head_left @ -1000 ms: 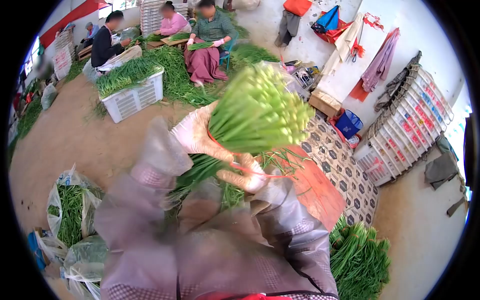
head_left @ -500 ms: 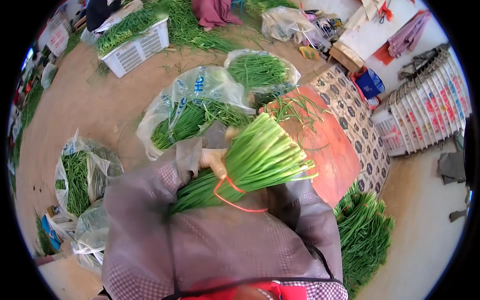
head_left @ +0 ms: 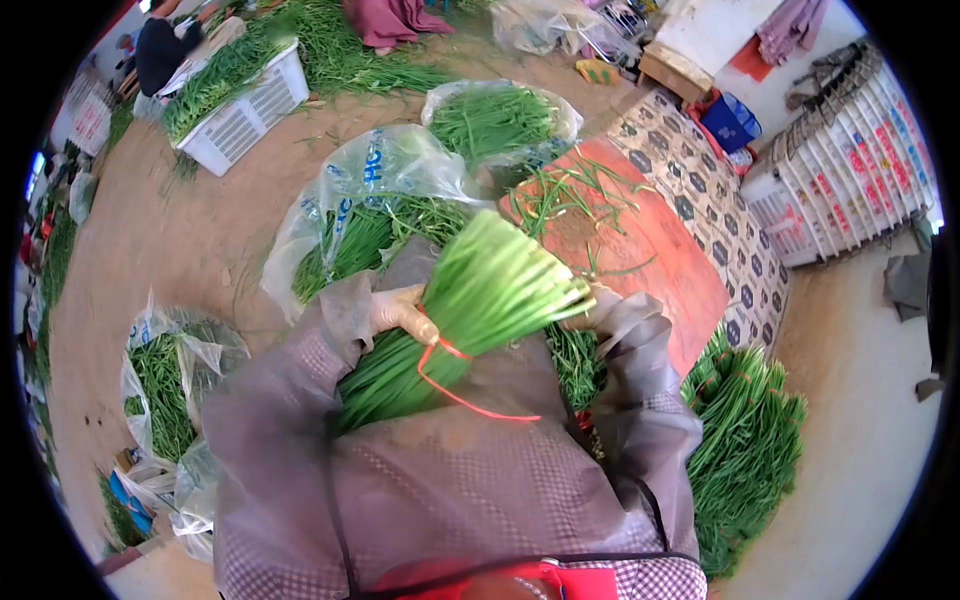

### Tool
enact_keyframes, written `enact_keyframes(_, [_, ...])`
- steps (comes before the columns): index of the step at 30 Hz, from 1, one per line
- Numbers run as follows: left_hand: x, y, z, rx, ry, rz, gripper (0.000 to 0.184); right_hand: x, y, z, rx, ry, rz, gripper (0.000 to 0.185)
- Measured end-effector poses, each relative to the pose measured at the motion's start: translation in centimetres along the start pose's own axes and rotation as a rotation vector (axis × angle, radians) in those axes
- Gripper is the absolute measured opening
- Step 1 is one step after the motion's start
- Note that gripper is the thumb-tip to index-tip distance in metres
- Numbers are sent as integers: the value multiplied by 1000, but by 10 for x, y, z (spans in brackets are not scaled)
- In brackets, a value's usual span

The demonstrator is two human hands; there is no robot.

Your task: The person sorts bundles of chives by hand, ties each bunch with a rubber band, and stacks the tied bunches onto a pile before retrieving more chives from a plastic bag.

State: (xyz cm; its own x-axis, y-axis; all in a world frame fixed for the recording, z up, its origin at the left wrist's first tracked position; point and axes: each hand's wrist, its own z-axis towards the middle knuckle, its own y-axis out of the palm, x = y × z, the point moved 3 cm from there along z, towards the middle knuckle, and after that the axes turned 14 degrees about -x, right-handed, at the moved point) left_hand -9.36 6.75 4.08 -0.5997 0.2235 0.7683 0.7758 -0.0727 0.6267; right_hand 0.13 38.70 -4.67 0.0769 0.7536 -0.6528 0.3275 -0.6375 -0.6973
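Observation:
A thick bunch of green stalks [head_left: 480,290] lies tilted across my lap, pale cut ends to the upper right, leafy ends to the lower left. Around it runs a red tie [head_left: 450,350] with one long loose tail. My left hand [head_left: 403,314], in a pale glove, is closed round the bunch beside the tie, thumb on top. At the pale ends is my right hand [head_left: 592,306], mostly hidden by the stalks and my sleeve; its fingers cannot be made out.
Plastic bags of greens [head_left: 365,235] stand ahead and at the left. A red board [head_left: 650,255] with loose stalks lies front right. Tied bunches [head_left: 745,450] are piled at my right. Beyond are a white crate [head_left: 250,110], stacked crates [head_left: 830,175] and seated people.
The view has tilted down. The bunch has come down from raised in front to my lap, and the red tie now circles it. My right hand has moved from the tie to the cut ends.

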Motion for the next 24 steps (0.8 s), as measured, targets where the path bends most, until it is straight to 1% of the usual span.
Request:
enact_keyframes(2, [-2, -5, 2, -22, 7, -49, 80, 26, 11, -11, -31, 12, 68, 67])
enact_keyframes(3, [-3, -7, 3, -34, 17, -77, 80, 1, -3, -16, -66, -53, 667, 62])
enact_keyframes(4, [-7, -9, 3, -43, 30, -109, 81, -34, -14, -26, 2, -91, 936, 47])
enact_keyframes(5, [-10, -11, 3, -55, 43, -149, 81, -65, -25, -34, 93, -126, 1005, 35])
enact_keyframes(7, [-18, -13, 4, -76, 64, -215, 81, -85, -27, -31, 136, -269, 1058, 27])
enact_keyframes(8, [-21, -14, 4, -94, 75, -255, 82, -94, -25, -29, 162, -268, 1050, 27])
enact_keyframes(11, [-31, -18, 6, -115, 93, -327, 82, -116, -19, -21, 142, -300, 1151, 21])
enact_keyframes(12, [-35, -18, 5, -121, 102, -348, 83, -121, -17, -19, 141, -299, 1156, 21])
enact_keyframes(14, [-39, -19, 4, -138, 118, -391, 83, -128, -16, -18, 236, -262, 1158, 17])
enact_keyframes(18, [-47, -21, 4, -159, 137, -442, 84, -130, -18, -21, 296, -205, 1172, 14])
enact_keyframes(20, [-49, -24, 4, -170, 142, -462, 85, -123, -36, -21, 509, -267, 1145, 14])
enact_keyframes(22, [-48, -24, 1, -178, 154, -484, 85, -98, -70, -32, 641, -177, 1107, 18])
enact_keyframes(23, [-50, -25, -1, -177, 159, -490, 86, -83, -92, -39, 817, -242, 974, 18])
enact_keyframes(24, [-50, -26, -3, -177, 164, -503, 86, -64, -116, -53, 956, -122, 991, 19])
